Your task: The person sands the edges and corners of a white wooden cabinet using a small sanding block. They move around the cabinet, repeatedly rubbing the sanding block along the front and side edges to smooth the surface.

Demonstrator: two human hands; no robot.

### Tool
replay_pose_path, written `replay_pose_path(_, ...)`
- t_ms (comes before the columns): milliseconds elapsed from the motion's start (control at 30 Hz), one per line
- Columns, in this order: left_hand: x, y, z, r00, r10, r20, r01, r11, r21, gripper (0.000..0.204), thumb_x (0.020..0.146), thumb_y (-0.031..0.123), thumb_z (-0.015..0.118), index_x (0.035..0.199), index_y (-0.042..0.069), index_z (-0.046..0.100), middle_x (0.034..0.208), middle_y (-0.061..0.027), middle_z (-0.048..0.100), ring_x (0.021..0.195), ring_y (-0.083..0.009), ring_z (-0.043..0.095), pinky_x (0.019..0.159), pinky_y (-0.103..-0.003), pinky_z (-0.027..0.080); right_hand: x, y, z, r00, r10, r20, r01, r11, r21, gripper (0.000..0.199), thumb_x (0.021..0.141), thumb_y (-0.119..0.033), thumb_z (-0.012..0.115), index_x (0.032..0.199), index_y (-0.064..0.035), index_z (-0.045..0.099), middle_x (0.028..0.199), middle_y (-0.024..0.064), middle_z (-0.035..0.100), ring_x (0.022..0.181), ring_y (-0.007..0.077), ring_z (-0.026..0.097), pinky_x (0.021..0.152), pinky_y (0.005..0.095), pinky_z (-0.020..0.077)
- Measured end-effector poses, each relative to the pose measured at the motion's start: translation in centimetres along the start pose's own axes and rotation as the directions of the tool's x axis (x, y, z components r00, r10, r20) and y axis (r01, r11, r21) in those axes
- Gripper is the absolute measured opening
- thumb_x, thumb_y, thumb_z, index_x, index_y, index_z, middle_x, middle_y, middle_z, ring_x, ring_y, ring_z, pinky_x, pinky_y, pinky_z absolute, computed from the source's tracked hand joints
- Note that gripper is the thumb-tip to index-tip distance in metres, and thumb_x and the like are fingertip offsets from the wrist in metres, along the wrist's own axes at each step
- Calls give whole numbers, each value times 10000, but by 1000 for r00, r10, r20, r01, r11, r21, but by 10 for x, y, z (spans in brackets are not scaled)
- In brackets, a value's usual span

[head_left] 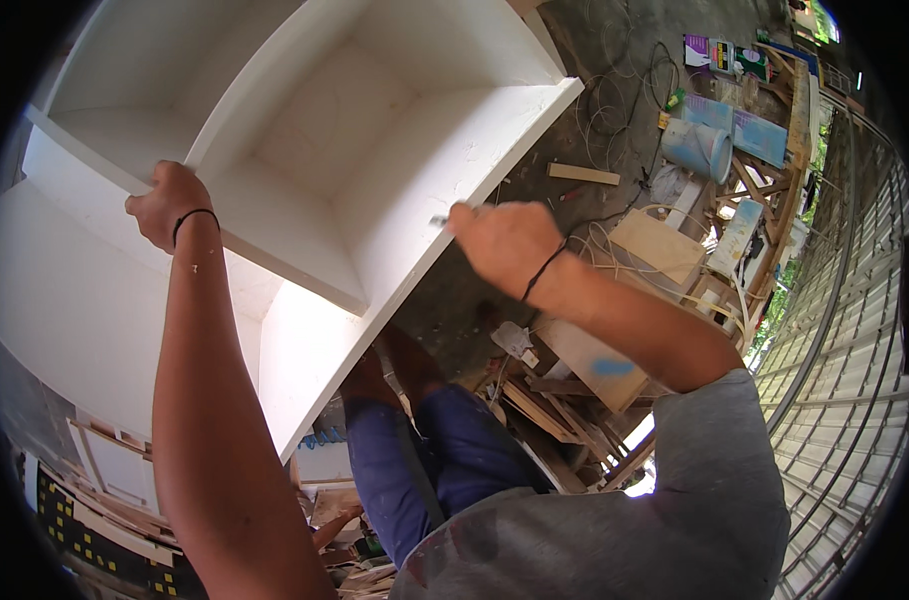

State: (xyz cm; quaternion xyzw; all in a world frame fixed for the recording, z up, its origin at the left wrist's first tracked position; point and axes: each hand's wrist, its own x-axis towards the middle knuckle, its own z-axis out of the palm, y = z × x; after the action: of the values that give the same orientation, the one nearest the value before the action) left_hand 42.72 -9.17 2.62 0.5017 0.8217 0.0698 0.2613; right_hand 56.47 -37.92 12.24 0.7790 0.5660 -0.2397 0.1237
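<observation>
Shelving [414, 180], white and divided into open compartments, is set directly before the person, filling the upper left and middle of the view with its boards slanted. One of its front edges is gripped by the left hand [169, 205], whose fingers are curled over the board near the foot of an upright divider. By the right hand [504, 240], which is blurred, a small tool [439, 221] is held in closed fingers at the long edge of the right-hand panel; its tip is pointed toward the panel's inner face, but whether the two are touching cannot be told, nor can the tool's exact kind. A dark band is worn on each wrist. On the floor to the right, a wooden strip [582, 174] is laid near loose cables, and a paint-stained bucket [696, 150] is seen beside blue-smeared boards [759, 138]. Paint cans [721, 56] are placed farther off.
</observation>
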Motion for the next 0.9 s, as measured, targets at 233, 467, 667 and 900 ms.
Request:
replay_pose_path(233,-2,1,-2,1000,-2,23,3,1000,-27,577,819,315,472,1252,-65,438,1111,-204,628,1002,-321,633,865,-405,505,31,143,-37,940,338,-36,-334,900,-278,313,983,-347,404,966,-89,580,746,170,669,709,379,656,576,498,505)
replay_pose_path(467,6,-5,1,1000,-6,-7,6,1000,2,526,814,316,476,1196,-46,471,1054,-192,649,950,-318,650,825,-409,519,12,7,-6,991,51,126,-43,997,-65,237,958,-311,453,891,-109,557,627,133,633,579,351,648,513,479,501)
replay_pose_path(667,1,-3,0,999,4,36,-3,999,-34,526,800,302,490,1189,-51,468,1056,-192,644,942,-320,650,817,-407,521,26,107,-29,947,322,0,-310,914,-263,286,975,-344,428,920,-104,573,712,146,661,646,361,653,562,497,505)
replay_pose_path(900,4,-8,1,1000,18,7,-18,1000,-8,548,798,300,486,1209,-62,455,1058,-196,642,944,-320,648,817,-399,518,19,23,-11,994,77,83,-66,990,-124,245,954,-292,462,887,-83,570,645,146,646,592,343,657,520,478,503)
